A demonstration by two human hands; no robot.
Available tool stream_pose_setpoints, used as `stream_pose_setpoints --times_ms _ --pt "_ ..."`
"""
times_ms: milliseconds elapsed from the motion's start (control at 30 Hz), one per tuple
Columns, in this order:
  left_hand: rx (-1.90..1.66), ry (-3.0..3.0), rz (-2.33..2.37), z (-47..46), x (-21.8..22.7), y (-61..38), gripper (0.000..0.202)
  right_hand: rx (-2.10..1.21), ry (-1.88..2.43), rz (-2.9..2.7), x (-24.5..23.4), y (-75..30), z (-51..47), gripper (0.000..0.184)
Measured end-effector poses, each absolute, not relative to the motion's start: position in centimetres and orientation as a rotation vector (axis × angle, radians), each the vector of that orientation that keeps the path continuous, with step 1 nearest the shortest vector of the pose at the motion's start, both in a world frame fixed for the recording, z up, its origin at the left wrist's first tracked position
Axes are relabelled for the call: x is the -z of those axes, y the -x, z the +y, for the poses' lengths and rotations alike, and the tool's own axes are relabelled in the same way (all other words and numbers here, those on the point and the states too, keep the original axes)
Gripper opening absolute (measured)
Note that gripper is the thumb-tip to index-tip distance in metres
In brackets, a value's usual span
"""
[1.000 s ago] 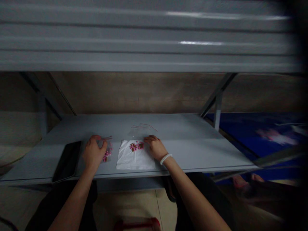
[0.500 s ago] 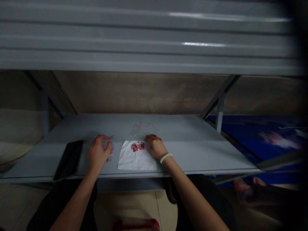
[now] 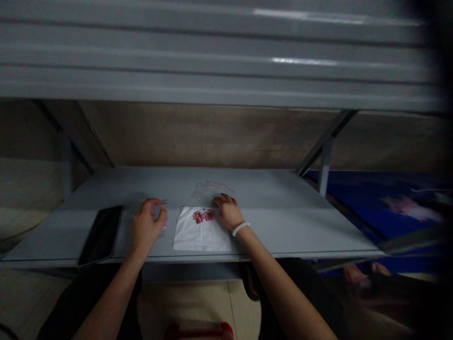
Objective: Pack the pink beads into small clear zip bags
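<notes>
My left hand [image 3: 146, 224] is at the left of a grey table, with curved fingers and thumb around a small clear zip bag [image 3: 164, 226] holding pink beads. The bag's red-lined top shows past my index finger; my palm hides the rest. To its right lies a white cloth [image 3: 198, 238] with a cluster of pink and gold-brown beads [image 3: 203, 216] on its upper part. My right hand [image 3: 228, 212], with a white bead bracelet at the wrist, is over the cloth's upper right corner. Its fingers are slightly bent and apart, close to more clear zip bags [image 3: 205, 191]; nothing shows in them.
A black tablet or large phone [image 3: 101, 234] lies at the table's left front. Grey metal slats [image 3: 212, 61] overhang the table, with slanted braces at both ends. At the right is a blue mat [image 3: 357, 203]; below it another person's feet [image 3: 354, 273] show.
My right hand has shifted slightly up and left, and its fingers have spread a little toward the clear bags. My left hand has stayed almost in place at the bag with pink beads.
</notes>
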State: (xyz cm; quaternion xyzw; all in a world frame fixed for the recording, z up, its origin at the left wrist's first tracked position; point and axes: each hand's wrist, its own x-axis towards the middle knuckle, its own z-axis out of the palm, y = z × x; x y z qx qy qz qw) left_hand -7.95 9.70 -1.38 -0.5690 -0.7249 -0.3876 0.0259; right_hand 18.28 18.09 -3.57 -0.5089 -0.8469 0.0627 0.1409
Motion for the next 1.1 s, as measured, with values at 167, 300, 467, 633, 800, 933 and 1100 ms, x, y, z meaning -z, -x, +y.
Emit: stream_pose_setpoints --times_ms 167,300,467,633,800,933,1100 --pt "1.252 1.783 -2.214 9.6 1.4 8.1 0.019 -0.149 1.422 -2.362 3.4 -18.7 18.2 0.051" --pt "1.581 1.809 -2.251 9.3 1.2 7.2 0.017 -0.116 1.338 -2.135 2.3 -19.3 18.2 0.051" --pt "2.363 2.130 -2.328 8.2 1.1 3.0 0.025 -0.021 1.075 -1.944 1.0 -17.6 14.0 0.045" --pt "3.375 1.810 -2.247 6.7 0.9 -0.2 0.047 -0.096 0.803 -2.232 1.0 -13.6 7.5 0.043" --pt "3.221 1.616 -2.458 6.4 0.9 0.7 0.037 -0.366 0.643 -2.088 0.1 -13.0 6.1 0.035" --pt "2.876 1.918 -2.523 6.6 0.3 1.9 0.037 -0.723 0.907 -1.590 -0.7 -14.5 8.0 0.031" --pt "2.466 2.298 -2.350 6.6 0.1 2.3 0.031 -1.579 0.939 -1.184 -0.1 -15.5 10.0 0.018"
